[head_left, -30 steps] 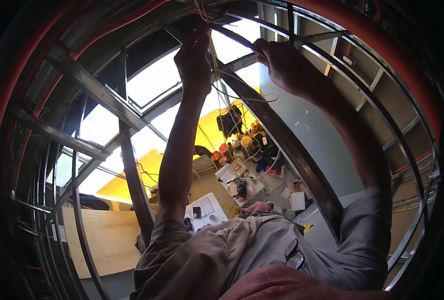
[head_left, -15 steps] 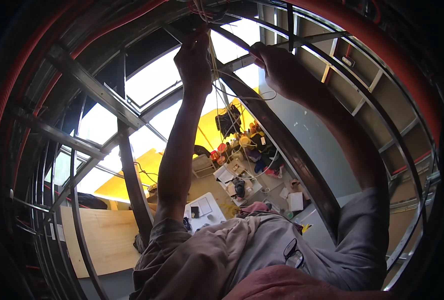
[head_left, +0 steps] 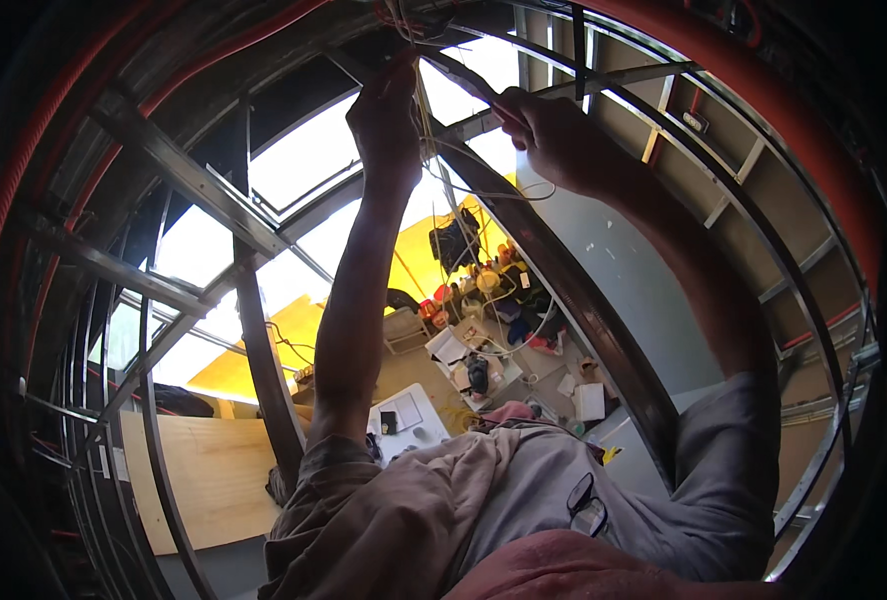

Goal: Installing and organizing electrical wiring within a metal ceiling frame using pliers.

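Both my arms reach up into a metal ceiling frame point(head_left: 194, 205). My left hand point(head_left: 384, 125) is closed at the top, pinching thin cable wires point(head_left: 426, 110) that come down from a bundle above it. My right hand point(head_left: 554, 135) is wrapped round the reddish handles of what look like pliers point(head_left: 469, 82). Their dark, slender jaws point up and left toward the wires by my left fingertips. Whether the tips touch a wire is too dark to tell. Loose pale wires hang below my hands and curl out to the right.
Red corrugated conduit point(head_left: 804, 130) curves along the right, with more at the left. A dark metal beam point(head_left: 584, 300) slants down beside my right arm. Far below are a white table point(head_left: 414, 405), a plywood panel point(head_left: 204, 480), yellow sheeting point(head_left: 419, 245) and piled clutter.
My right hand has shifted slightly left, and the pliers have tilted a little. My left hand stays at the wires almost unmoved.
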`<state>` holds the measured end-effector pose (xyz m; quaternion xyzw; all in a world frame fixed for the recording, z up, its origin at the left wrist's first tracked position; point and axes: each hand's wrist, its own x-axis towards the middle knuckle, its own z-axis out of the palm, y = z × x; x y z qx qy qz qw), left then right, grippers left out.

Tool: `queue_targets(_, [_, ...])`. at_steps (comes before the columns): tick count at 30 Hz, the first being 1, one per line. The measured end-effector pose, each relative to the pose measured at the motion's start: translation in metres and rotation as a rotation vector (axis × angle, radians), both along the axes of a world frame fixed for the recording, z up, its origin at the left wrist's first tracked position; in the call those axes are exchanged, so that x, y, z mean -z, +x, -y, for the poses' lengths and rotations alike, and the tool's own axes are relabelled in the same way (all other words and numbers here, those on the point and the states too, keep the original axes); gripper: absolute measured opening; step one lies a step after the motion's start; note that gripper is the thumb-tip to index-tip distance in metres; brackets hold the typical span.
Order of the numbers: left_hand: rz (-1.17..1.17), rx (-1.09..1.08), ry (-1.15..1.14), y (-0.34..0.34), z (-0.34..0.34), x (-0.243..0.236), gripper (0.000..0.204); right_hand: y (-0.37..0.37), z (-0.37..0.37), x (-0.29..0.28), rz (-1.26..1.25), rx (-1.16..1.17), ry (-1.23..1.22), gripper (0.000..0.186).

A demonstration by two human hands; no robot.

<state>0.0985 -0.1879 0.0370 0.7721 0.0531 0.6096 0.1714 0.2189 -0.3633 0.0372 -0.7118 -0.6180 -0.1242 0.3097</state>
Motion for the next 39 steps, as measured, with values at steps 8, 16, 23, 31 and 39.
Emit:
queue_targets(8, [0.033,0.245,-0.471,-0.009,0.017,-0.010,0.027,-0.004,0.003,-0.011,0.211,0.091,0.011,0.011])
queue_targets(16, [0.008,0.184,-0.338,-0.002,0.003,0.002,0.028,-0.032,0.000,-0.020,-0.806,-0.139,-0.209,0.016])
queue_targets(23, [-0.016,-0.009,-0.041,-0.003,0.008,-0.003,0.025,0.001,0.004,-0.004,0.086,0.027,0.021,0.013])
queue_targets(31, [0.034,0.150,-0.431,-0.003,0.020,-0.010,0.024,-0.002,0.008,-0.014,0.208,0.070,0.001,0.012])
queue_targets(39, [-0.051,-0.058,-0.218,0.000,0.013,-0.001,0.022,-0.015,0.008,-0.010,-0.171,-0.064,-0.086,0.015])
